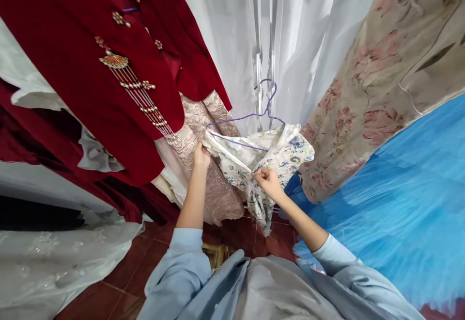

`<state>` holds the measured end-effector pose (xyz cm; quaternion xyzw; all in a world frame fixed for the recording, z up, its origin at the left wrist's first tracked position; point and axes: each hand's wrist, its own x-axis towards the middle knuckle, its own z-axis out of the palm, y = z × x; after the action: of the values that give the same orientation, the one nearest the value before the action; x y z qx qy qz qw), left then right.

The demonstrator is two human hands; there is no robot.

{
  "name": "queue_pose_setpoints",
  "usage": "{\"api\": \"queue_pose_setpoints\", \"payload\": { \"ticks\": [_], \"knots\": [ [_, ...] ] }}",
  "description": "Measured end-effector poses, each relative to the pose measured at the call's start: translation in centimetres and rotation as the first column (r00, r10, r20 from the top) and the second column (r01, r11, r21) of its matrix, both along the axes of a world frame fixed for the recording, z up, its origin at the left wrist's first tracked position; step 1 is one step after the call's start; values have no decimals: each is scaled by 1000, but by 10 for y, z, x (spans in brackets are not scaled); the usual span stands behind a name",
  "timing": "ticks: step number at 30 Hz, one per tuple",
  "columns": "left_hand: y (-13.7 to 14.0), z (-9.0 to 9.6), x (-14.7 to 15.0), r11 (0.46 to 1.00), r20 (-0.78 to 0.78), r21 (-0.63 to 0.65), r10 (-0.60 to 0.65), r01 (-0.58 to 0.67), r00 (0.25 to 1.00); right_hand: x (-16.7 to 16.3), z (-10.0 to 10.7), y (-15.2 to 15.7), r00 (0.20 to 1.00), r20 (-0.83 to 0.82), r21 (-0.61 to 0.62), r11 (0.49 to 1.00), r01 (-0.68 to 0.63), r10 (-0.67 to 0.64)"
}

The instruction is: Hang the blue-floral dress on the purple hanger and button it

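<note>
A white garment with a blue floral print [290, 157] hangs from a purple hanger [250, 115] in front of me. My left hand [201, 155] grips the garment's shoulder edge at the hanger's left end, fingers closed. At the front neckline, my right hand [268, 180] pinches the edge of the cloth where the two sides cross. The neckline edge runs taut between both hands. Below my right hand the lower part of the garment hangs bunched and narrow. The hanger's hook is at a white metal rack [259, 75].
A dark red jacket [87, 82] with beaded ornaments and a pink brocade skirt [221, 191] hang to the left. To the right are a beige floral dress [348, 121] and a blue tulle skirt [395, 189]. White curtains [225, 29] hang behind; red tiles [134, 266] cover the floor.
</note>
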<state>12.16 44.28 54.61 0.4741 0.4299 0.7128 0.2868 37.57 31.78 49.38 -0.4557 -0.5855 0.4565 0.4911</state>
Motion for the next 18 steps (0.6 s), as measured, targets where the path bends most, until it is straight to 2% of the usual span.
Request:
{"api": "queue_pose_setpoints", "payload": {
  "ticks": [4, 6, 7, 8, 10, 11, 12, 14, 15, 16, 18],
  "knots": [
    [-40, -47, 37, 992, 105, -89, -81, 91, 991, 4, -33, -9, 987, 155, -99, 993, 57, -41],
    [-66, -57, 55, 979, 88, -104, -164, 173, 982, 4, -44, -18, 978, 195, -95, 991, 96, -76],
    [-78, -58, 64, 962, 19, -112, -249, 249, 968, 3, -46, -22, 977, 198, -67, 994, 91, -76],
    [-89, -57, 73, 922, -150, -129, -383, 366, 911, 1, -46, -27, 979, 195, -30, 997, 66, -59],
    [-106, -49, 87, 843, -424, -160, -529, 514, 735, -3, -39, -35, 985, 172, 31, 999, -16, 10],
    [-110, -45, 94, 812, -503, -175, -560, 557, 658, -3, -32, -39, 987, 157, 38, 998, -54, 47],
    [-113, -41, 99, 794, -517, -181, -579, 581, 630, -2, -23, -42, 986, 148, 27, 996, -82, 77],
    [-113, -38, 105, 735, -389, -231, -670, 637, 632, 6, -3, -48, 978, 171, 6, 993, -121, 119],
    [-112, -38, 107, 678, -276, -271, -735, 683, 620, 12, 7, -52, 969, 206, 15, 990, -142, 135],
    [-112, -41, 108, 602, -152, -302, -796, 739, 586, 18, 18, -56, 956, 255, 46, 986, -161, 144],
    [-115, -48, 111, 432, 43, -310, -884, 847, 466, 31, 37, -64, 930, 354, 150, 975, -164, 102]
  ]
}}
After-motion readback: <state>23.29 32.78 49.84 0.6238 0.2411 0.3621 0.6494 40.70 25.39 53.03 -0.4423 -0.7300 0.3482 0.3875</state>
